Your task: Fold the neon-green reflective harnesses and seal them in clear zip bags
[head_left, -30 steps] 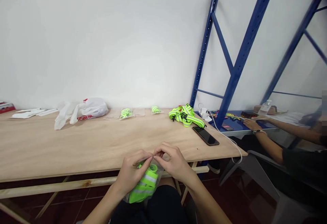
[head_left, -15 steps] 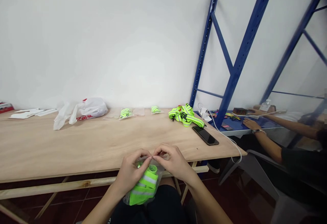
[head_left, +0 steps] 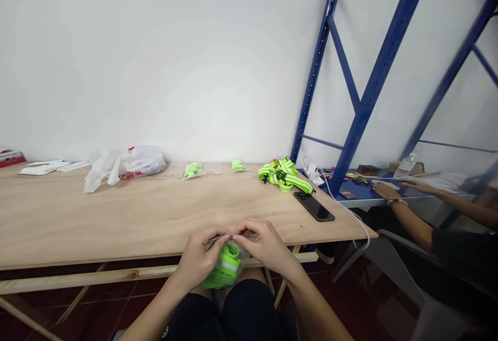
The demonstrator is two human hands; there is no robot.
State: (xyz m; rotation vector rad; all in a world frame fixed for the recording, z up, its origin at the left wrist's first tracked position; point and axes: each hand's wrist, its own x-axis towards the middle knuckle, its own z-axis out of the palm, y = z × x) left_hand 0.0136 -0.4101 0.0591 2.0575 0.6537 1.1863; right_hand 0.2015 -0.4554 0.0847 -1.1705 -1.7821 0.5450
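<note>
A clear plastic bag (head_left: 241, 259) hangs from my fingers just off the table's front edge, above my lap. Inside it lies a rolled neon-green reflective strap (head_left: 227, 267) with silvery stripes. My left hand (head_left: 204, 255) pinches the bag's top edge between thumb and finger. Close against it, my right hand (head_left: 262, 242) pinches the same edge, the fingertips nearly meeting. On the table, a pile of green reflective straps (head_left: 284, 175) with black buckles lies beyond my right hand. Two smaller green bundles, a bagged strap (head_left: 192, 170) and another strap (head_left: 237, 165), rest near the wall.
A black phone (head_left: 314, 206) lies by the strap pile, with a white cable (head_left: 356, 217) running off the wooden table (head_left: 116, 221). A white plastic bag (head_left: 143, 162) and white sheets (head_left: 44, 167) are at the left. Blue rack posts (head_left: 365, 107) stand right, beside a co-worker's hand (head_left: 386, 190).
The bag with the strap has swung upward and its lower end now hangs higher, tilted away from me. Both my hands keep pinching its edge. The co-worker's hands have shifted slightly.
</note>
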